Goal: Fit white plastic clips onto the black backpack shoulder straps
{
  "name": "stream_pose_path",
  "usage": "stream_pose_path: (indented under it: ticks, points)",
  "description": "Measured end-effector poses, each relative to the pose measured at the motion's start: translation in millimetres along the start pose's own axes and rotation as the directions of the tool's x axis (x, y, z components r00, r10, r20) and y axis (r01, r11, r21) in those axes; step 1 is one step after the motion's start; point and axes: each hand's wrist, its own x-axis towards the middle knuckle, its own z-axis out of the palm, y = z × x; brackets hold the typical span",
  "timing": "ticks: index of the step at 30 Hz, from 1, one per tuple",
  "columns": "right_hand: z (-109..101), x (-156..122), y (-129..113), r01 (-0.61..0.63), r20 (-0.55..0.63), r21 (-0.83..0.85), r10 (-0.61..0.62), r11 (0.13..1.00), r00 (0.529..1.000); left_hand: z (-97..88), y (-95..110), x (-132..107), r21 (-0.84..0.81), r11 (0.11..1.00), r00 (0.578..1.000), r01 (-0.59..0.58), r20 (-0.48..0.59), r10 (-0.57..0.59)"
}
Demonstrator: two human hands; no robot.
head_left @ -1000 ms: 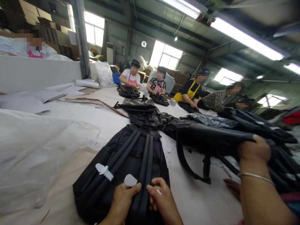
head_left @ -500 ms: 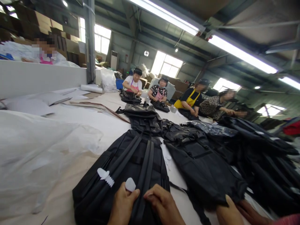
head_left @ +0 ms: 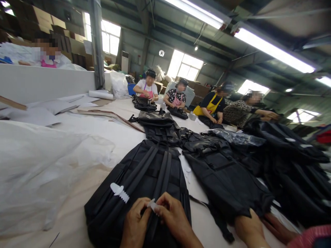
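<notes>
A black backpack [head_left: 144,179] lies flat on the table in front of me, its straps running toward me. My left hand [head_left: 134,224] and my right hand [head_left: 173,220] rest on its near end. The fingertips of both pinch a small white plastic piece [head_left: 152,205] on a strap. A second white ribbed plastic piece [head_left: 119,192] sits on the strap to the left. Another black backpack [head_left: 224,179] lies to the right, and a different person's hand [head_left: 249,229] presses its near edge.
More black bags [head_left: 292,162] are piled at the right and further up the table [head_left: 157,120]. Clear plastic sheeting [head_left: 38,165] covers the left of the table. Several seated people work at the far end. Paper sheets and a roll [head_left: 100,93] lie at the back left.
The person on my right has laid a black backpack down beside mine and now rests a hand on it. My fingers have closed together round the small white piece.
</notes>
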Motion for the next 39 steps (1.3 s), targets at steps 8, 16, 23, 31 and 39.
stream_pose_path:
  ticks: [8, 16, 23, 31, 39]
  points:
    - [4.5, 5.0, 3.7, -0.014, -0.037, -0.037, 0.012, 0.999, 0.999, -3.6, 1.8, -1.8, -0.061, 0.998, 0.999, 0.033, -0.007, -0.034]
    - [8.5, 10.1, 8.4, -0.063, -0.065, 0.006, 0.063, 0.998, 0.996, -2.1, 0.1, -5.4, -0.089, 0.995, 0.999, 0.039, -0.035, -0.042]
    - [8.6, 11.9, 5.8, -0.098, -0.059, 0.029, 0.100, 0.995, 0.993, -2.0, -3.7, -8.0, -0.038, 0.999, 1.000, 0.006, -0.017, -0.007]
    - [8.8, 13.5, 5.6, -0.114, -0.046, 0.015, 0.114, 0.993, 0.992, -2.8, -11.6, -11.3, 0.028, 0.999, 0.998, -0.043, -0.045, 0.044]
    - [12.3, -4.5, 2.6, 0.112, -0.056, -0.330, -0.138, 0.937, 0.989, -7.5, -25.9, -10.1, 0.098, 0.958, 0.962, -0.269, 0.083, 0.261]
